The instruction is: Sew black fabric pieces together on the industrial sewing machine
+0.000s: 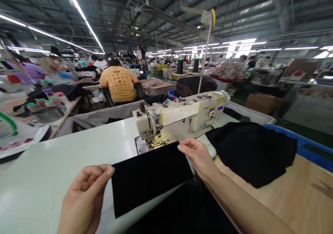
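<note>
Nearest the camera, the person's bare left hand (84, 196) pinches one far corner of a plain black rectangular panel of cloth (151, 178) between thumb and fingers; the bare right hand (199, 157) pinches the other far corner in the same way, so the far edge is drawn straight between them. The panel is held over the pale green sewing table (65, 164), just in front of the cream industrial sewing machine (179, 114); whether it touches the tabletop cannot be told. It appears out from under the needle, and no stitching shows on its dark face, so what is done or left on it cannot be judged; more black cloth (252, 150) lies to the right. Its long axis slants from left hand to right, rising away from the person, one long edge facing the machine, the other toward the person.
</note>
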{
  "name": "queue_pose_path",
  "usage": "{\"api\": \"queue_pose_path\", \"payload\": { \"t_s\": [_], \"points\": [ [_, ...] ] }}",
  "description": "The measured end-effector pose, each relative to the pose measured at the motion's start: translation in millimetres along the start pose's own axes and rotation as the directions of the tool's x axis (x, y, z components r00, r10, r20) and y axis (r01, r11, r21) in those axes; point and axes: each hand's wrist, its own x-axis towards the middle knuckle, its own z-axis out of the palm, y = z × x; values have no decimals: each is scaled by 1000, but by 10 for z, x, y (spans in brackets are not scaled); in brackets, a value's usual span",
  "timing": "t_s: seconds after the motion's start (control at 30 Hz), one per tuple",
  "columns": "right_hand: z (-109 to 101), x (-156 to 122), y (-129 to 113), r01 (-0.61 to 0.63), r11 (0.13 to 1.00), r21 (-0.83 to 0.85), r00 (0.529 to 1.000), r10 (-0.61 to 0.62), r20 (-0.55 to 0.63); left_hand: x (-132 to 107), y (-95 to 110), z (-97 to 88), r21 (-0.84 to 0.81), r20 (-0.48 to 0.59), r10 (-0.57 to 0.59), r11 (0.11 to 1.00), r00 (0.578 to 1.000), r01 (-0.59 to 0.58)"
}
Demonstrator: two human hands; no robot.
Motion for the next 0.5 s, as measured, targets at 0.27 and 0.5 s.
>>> {"api": "queue_pose_path", "payload": {
  "t_s": [0.27, 0.5],
  "points": [
    [35, 10, -25, -63, 998, 0, 998, 63, 17, -5, -42, -118, 66, -28, 64, 996, 998, -63],
    [189, -99, -66, -46, 987, -151, 991, 64, 115, 63, 232, -351, 272, 56, 391, 879, 919, -391]
  ]
}}
